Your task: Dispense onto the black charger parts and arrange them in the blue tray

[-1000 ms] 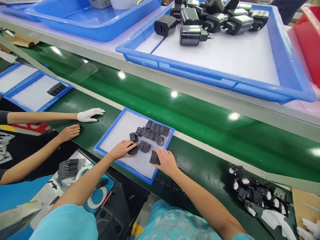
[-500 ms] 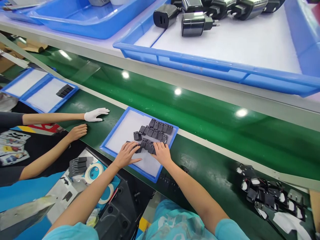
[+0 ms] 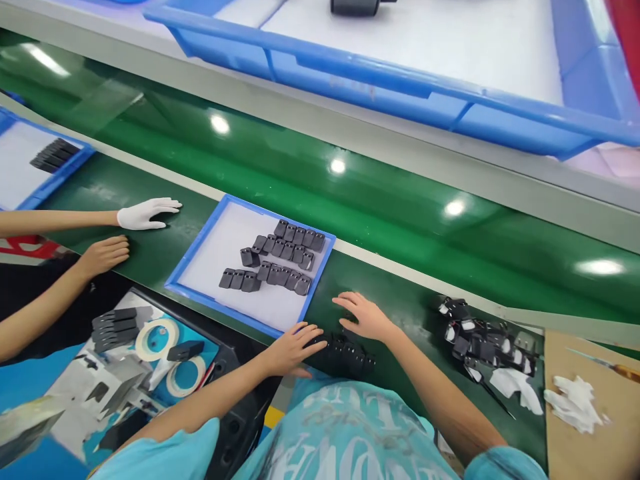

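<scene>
Several black plug adapters (image 3: 285, 275) lie in uneven rows on the white lining of a blue-rimmed tray (image 3: 197, 243). On the green table, a dark cluster of black adapters (image 3: 350, 357) sits between the tray's right corner and my body. My left hand (image 3: 290, 350) is at the left end of that cluster, fingers spread, its fingertips over or against the nearest pieces. Above the cluster and right of the tray hovers my right hand (image 3: 367, 316), fingers apart and holding nothing.
A person's gloved hand (image 3: 145, 213) and bare hand (image 3: 105, 256) rest left of the tray. Black parts (image 3: 483, 343) are heaped at the right beside brown cardboard (image 3: 600, 427). A large blue tray (image 3: 350, 67) is on the shelf above. Tape rolls (image 3: 156, 339) lie lower left.
Both my hands have left the adapters in the tray and moved right and nearer my body, to the dark cluster. The view has shifted right, showing the cardboard.
</scene>
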The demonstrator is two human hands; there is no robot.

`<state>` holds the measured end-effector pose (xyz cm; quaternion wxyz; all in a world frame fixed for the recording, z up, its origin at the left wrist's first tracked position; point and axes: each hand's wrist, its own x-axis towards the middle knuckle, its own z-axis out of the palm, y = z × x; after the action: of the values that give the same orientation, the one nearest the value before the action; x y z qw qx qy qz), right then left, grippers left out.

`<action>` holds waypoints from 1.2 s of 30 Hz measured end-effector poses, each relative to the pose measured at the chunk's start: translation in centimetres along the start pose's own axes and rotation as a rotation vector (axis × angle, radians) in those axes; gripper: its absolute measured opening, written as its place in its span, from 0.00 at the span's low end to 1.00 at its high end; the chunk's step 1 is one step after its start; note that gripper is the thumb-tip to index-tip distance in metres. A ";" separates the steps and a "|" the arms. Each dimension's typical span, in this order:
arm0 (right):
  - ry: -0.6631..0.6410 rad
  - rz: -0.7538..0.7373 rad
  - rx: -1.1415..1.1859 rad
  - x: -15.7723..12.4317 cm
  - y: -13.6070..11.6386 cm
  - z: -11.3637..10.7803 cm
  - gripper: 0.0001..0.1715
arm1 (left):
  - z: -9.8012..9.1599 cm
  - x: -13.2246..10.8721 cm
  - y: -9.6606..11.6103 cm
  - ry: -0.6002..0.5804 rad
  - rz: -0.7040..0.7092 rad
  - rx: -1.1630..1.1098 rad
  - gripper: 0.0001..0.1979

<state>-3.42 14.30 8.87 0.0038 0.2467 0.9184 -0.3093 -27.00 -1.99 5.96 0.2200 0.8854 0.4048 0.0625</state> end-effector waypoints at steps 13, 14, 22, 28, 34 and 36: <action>-0.150 0.121 0.037 -3.3 0.7 2.6 0.25 | 3.5 2.7 0.7 0.016 -0.055 0.145 0.26; -0.139 0.137 0.039 -3.6 0.8 2.6 0.24 | 3.4 2.8 0.5 0.023 -0.045 0.146 0.24; -0.100 0.186 0.044 -4.7 1.7 3.1 0.22 | -0.3 1.3 1.1 0.104 -0.034 0.157 0.24; -0.078 0.209 -0.008 -4.5 1.3 3.4 0.26 | -5.4 -3.2 -4.1 0.233 -0.182 0.368 0.24; -0.008 0.132 -0.020 -3.1 -0.3 3.1 0.23 | -5.6 -4.3 -10.1 0.200 -0.131 0.429 0.22; 0.015 0.073 -0.027 -1.7 -1.8 2.9 0.24 | -5.1 -3.9 -10.9 0.196 -0.109 0.438 0.22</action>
<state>-3.12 10.64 7.78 0.0117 0.2823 0.9129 -0.2947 -38.58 3.10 5.99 -0.0146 0.8786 0.4750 0.0470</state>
